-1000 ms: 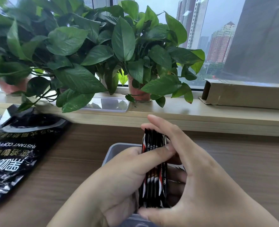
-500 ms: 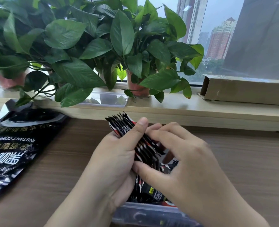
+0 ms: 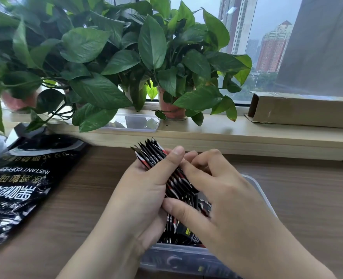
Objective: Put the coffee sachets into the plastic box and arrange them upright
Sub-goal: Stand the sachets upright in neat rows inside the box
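Observation:
A stack of several black, red and white coffee sachets (image 3: 149, 155) leans to the left above the clear plastic box (image 3: 264, 195). My left hand (image 3: 144, 190) grips the stack from the left, thumb across its edges. My right hand (image 3: 223, 198) presses on the stack from the right, thumb under it. More sachets (image 3: 188, 234) lie inside the box beneath my hands. Most of the box is hidden by my hands; its right rim and near wall show.
A large black instant coffee bag (image 3: 19, 184) lies on the wooden table at the left. Potted plants (image 3: 110, 63), a clear lid (image 3: 135, 122) and a long cardboard box (image 3: 305, 110) sit on the window ledge behind.
The stack stood upright between my hands a second ago; it has been tilted to the left and fanned out, and it has barely moved since half a second ago.

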Demonstrator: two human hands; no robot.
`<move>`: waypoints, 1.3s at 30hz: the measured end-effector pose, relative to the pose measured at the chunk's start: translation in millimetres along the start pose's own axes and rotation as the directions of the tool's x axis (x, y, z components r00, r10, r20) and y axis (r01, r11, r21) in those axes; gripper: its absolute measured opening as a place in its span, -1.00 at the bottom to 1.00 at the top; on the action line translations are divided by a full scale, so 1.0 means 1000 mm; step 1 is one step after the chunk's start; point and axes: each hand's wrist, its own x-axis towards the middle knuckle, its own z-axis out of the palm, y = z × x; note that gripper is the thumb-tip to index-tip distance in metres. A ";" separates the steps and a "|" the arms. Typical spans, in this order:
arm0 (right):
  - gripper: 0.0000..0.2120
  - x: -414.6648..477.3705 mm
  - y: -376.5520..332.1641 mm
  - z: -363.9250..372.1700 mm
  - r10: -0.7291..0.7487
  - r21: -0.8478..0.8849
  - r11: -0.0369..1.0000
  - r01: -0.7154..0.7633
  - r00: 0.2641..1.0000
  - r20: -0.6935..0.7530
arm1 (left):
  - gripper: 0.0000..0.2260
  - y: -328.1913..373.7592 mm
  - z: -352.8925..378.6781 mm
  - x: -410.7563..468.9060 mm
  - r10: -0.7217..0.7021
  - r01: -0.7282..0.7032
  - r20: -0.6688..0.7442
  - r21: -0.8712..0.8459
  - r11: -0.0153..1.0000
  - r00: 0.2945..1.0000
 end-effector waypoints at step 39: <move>-0.89 -0.004 0.046 -0.044 0.572 0.304 0.790 -0.532 0.818 -0.055 | -0.77 0.007 -0.085 0.002 0.303 -0.412 0.319 0.852 0.325 0.898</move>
